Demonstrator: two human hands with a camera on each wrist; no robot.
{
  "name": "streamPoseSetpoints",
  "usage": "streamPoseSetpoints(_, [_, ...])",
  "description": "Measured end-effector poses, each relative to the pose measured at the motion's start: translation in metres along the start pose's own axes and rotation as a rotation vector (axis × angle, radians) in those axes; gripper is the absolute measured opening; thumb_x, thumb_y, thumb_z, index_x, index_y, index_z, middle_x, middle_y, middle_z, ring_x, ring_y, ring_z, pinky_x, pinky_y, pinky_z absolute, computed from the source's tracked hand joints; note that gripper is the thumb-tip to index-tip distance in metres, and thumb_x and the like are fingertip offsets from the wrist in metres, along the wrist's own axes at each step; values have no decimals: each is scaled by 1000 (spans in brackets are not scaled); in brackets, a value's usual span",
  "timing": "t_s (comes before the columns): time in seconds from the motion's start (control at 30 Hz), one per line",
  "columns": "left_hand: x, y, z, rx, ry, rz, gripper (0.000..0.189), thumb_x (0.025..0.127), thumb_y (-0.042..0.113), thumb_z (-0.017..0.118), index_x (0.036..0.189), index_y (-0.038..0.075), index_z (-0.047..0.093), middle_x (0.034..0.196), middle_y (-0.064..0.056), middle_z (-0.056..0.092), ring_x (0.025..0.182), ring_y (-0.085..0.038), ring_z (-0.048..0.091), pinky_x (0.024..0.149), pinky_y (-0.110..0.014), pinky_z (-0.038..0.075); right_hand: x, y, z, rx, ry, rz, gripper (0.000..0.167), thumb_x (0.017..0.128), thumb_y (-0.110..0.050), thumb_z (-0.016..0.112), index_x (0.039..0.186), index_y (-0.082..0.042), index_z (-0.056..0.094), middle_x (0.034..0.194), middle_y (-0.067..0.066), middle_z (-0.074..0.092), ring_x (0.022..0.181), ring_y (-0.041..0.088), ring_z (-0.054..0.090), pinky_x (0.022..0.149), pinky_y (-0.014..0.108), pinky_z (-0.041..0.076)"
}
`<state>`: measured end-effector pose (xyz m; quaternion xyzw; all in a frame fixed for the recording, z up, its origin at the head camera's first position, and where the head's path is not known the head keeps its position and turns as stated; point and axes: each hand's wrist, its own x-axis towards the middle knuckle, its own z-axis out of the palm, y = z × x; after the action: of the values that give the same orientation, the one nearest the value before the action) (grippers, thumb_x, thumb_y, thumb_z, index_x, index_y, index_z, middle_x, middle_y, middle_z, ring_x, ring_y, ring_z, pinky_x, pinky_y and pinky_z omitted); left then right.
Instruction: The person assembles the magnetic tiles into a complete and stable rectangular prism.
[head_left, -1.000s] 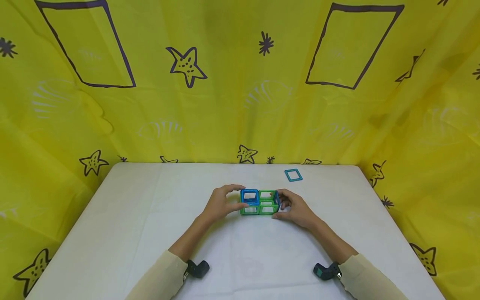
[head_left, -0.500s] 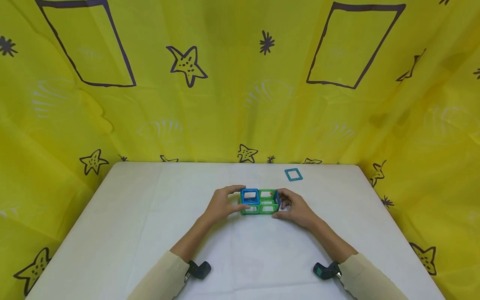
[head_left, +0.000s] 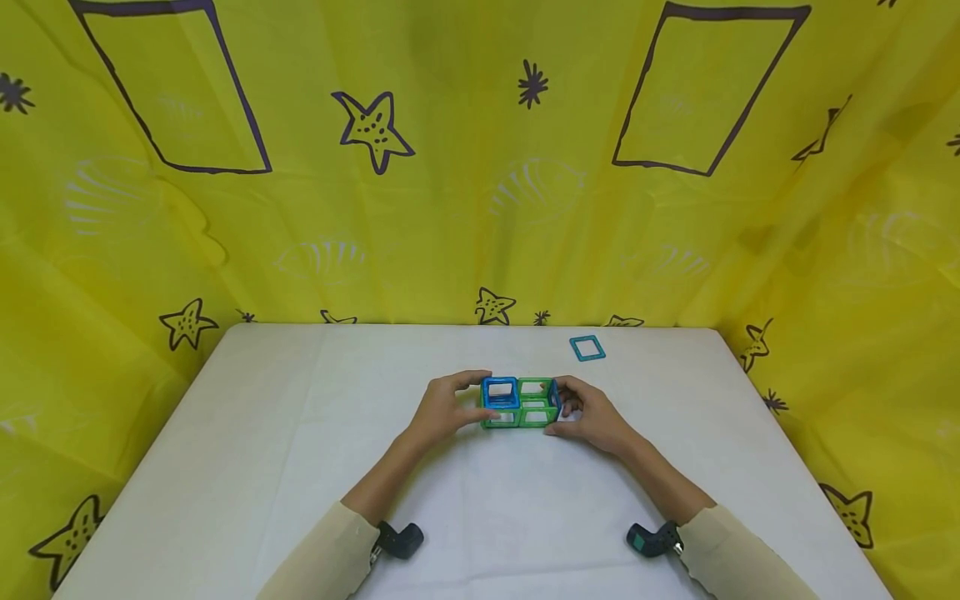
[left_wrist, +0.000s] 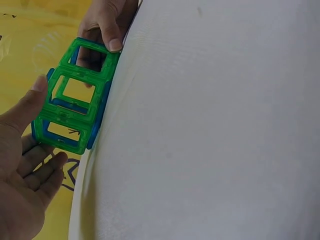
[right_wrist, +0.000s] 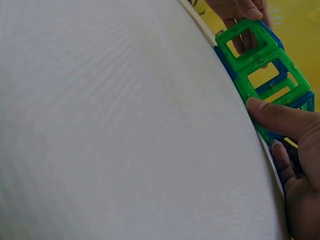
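A small box built of green and blue see-through magnetic tiles (head_left: 519,409) sits at mid-table between the two hands. One blue square tile covers the top of its left half; the right half shows green frames, with a blue tile at the right end. My left hand (head_left: 441,407) holds the left end between thumb and fingers, the thumb along the near side. At the opposite end my right hand (head_left: 592,418) grips the box, thumb at the near corner and fingers behind. In the right wrist view the right thumb (right_wrist: 280,117) presses on a green tile frame.
A loose teal square tile (head_left: 587,348) lies flat behind the box, toward the far edge of the white-covered table (head_left: 360,367). Yellow curtain (head_left: 450,208) with starfish drawings hangs behind and along both sides. Each wrist wears a small black camera (head_left: 400,541).
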<state>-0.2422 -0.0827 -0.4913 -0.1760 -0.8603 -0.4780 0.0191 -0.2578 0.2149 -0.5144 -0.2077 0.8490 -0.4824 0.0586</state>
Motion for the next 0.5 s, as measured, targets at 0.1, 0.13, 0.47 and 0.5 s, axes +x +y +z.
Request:
streamPoseSetpoints(0.1, [-2,-2,0,-18,-28,-26,70,80,21,95,142,7,65,138,-13,67,129,-37,61,107,-52,47,0,0,0,1,0,2,71,77,-7,94,137,3,58,105,7,59,88,24,56,78,26,48])
streamPoseSetpoints(0.13, [-3,-3,-1,-18,-38,-36,72,79,21,95,143,7,64,139,-13,67,130,-37,60,108,-53,46,0,0,0,4,0,2,71,76,-7,94,137,3,58,105,7,59,88,24,56,78,26,48])
streamPoseSetpoints(0.47, [-5,-20,2,24,-103,-34,84,74,21,98,146,0,59,142,-13,61,136,-33,48,117,-51,34,-1,-1,0,9,0,13,72,77,-8,94,138,3,57,111,11,60,91,25,55,78,27,47])
streamPoseSetpoints(0.5, [-5,-21,3,26,-100,-31,84,74,21,98,145,0,59,141,-13,61,136,-33,48,117,-50,34,-1,-1,0,9,0,13,72,77,-8,94,138,3,57,111,11,60,91,25,55,79,27,47])
